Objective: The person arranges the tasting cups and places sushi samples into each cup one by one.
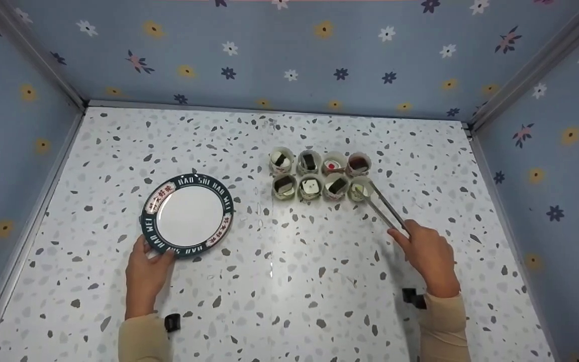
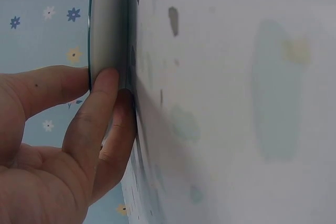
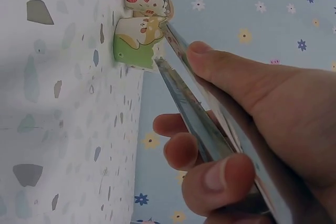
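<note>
On the left of the table lies a round white plate (image 1: 191, 216) with a dark green lettered rim. My left hand (image 1: 148, 274) grips its near-left rim, thumb over the edge and fingers against the side and underside in the left wrist view. My right hand (image 1: 430, 254) holds metal tongs (image 1: 390, 207), their arms apart. The tong tips are at the mouth of the front-right paper cup (image 3: 136, 43), which holds a pale piece of food (image 1: 358, 189). Whether the tips touch that piece cannot be made out.
Several more small paper cups stand in two rows, holding dark-banded pieces (image 1: 309, 161), a white piece (image 1: 310, 186), a red-dotted piece (image 1: 330, 165) and a brown piece (image 1: 358, 163). Flowered blue walls (image 1: 289, 60) enclose the speckled table (image 1: 269, 301) at the back and sides.
</note>
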Demonstrator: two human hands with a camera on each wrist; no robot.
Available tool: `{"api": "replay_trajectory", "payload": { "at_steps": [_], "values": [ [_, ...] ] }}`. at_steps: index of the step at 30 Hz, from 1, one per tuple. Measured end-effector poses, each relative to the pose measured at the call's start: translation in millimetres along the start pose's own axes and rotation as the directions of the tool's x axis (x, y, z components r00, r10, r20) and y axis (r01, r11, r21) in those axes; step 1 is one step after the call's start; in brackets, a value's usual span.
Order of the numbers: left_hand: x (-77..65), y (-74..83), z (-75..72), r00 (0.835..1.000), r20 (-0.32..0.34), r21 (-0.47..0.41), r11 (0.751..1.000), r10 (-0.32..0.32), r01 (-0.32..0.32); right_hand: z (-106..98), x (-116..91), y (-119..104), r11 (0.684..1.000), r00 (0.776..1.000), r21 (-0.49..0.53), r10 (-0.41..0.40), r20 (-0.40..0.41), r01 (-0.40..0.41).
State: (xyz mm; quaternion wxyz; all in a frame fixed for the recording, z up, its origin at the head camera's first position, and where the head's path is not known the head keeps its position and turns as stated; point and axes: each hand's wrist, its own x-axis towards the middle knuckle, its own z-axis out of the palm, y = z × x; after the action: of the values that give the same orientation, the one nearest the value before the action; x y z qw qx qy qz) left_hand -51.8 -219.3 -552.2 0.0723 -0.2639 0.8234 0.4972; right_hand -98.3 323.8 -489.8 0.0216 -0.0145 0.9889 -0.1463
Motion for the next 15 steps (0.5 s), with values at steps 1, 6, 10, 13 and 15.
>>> {"api": "replay_trajectory", "payload": {
  "at_steps": [1,6,10,13,15],
  "values": [
    [0.0,0.4,0.2,1.0,-0.003,0.001,1.0,0.0,0.0,0,0,0,1.0,1.0,0.004,0.001,-0.005,-0.001],
    [-0.5,1.3,0.8,1.0,-0.02,0.0,1.0,0.008,-0.008,0,0,-3,1.0,1.0,0.025,0.001,-0.022,-0.001],
    [-0.5,1.8,0.9,1.0,-0.021,0.004,1.0,0.005,-0.005,4,1,-5,1.0,0.999,0.018,-0.012,-0.034,0.013],
    [0.0,2.1,0.8,1.0,-0.019,0.005,1.0,0.004,-0.004,9,3,-8,0.999,0.998,0.017,-0.035,-0.047,0.036],
    [0.1,1.8,0.6,1.0,-0.018,-0.001,1.0,0.003,-0.003,13,5,-12,0.998,0.997,0.025,-0.056,-0.058,0.057]
  ]
}}
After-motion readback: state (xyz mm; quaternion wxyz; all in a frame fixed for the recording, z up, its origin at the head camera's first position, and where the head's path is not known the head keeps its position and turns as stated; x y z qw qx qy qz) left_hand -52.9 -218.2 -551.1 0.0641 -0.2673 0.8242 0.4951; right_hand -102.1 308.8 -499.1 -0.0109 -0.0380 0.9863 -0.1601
